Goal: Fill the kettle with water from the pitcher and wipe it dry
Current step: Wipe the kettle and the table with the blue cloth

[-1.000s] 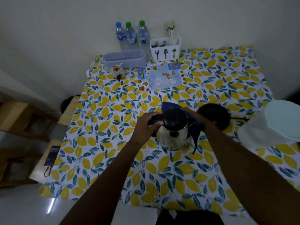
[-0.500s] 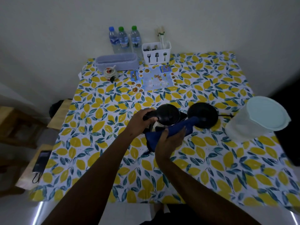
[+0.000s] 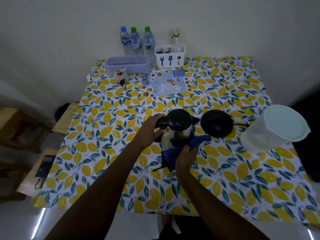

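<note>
A steel kettle (image 3: 180, 134) with a black lid and handle is at the middle of the table, tilted a little. My left hand (image 3: 149, 129) grips its black handle on the left side. My right hand (image 3: 187, 153) holds a dark blue cloth (image 3: 194, 144) pressed against the kettle's near right side. The kettle's round black base (image 3: 217, 122) lies just to the right, with its cord running right. A translucent pitcher (image 3: 270, 130) with a pale lid stands at the right edge of the table.
Three water bottles (image 3: 136, 40), a white cutlery holder (image 3: 169, 56), a lilac box (image 3: 128, 64), a small painted jar (image 3: 120, 77) and a blue leaflet (image 3: 166, 84) sit at the table's (image 3: 103, 153) far edge. A wooden stool with a phone (image 3: 44, 167) stands at left.
My right hand has brought the blue cloth from behind the kettle round to its near right side. The left hand has kept hold of the handle.
</note>
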`<state>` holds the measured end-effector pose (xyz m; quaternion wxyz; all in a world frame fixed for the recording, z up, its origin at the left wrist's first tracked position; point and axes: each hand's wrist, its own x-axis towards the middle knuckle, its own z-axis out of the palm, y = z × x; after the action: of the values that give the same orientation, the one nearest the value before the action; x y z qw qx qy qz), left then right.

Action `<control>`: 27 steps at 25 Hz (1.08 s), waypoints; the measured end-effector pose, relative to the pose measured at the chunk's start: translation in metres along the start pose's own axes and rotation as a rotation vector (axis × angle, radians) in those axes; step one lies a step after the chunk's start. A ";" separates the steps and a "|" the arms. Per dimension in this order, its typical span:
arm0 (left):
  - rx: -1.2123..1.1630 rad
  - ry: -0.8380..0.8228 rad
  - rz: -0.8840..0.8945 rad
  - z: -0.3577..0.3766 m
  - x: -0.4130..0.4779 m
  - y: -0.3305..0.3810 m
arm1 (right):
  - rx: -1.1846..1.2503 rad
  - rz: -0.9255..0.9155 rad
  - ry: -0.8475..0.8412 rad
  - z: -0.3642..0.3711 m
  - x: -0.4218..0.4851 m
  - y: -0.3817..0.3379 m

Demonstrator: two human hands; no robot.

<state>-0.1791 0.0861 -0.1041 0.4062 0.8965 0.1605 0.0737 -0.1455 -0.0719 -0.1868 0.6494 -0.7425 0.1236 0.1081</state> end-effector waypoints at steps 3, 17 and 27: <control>0.009 0.091 -0.033 0.004 -0.004 -0.003 | -0.167 -0.209 -0.054 -0.026 0.013 -0.002; -0.073 0.277 -0.128 0.021 0.052 0.005 | -1.394 -0.346 -0.387 -0.037 0.093 0.023; 0.047 0.165 -0.389 0.064 0.002 -0.043 | -1.432 -0.479 -0.384 -0.039 0.104 0.036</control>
<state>-0.1705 0.0678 -0.1785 0.3770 0.8489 0.3650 0.0635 -0.0586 -0.1196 -0.2486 0.0273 -0.9557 -0.2547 0.1450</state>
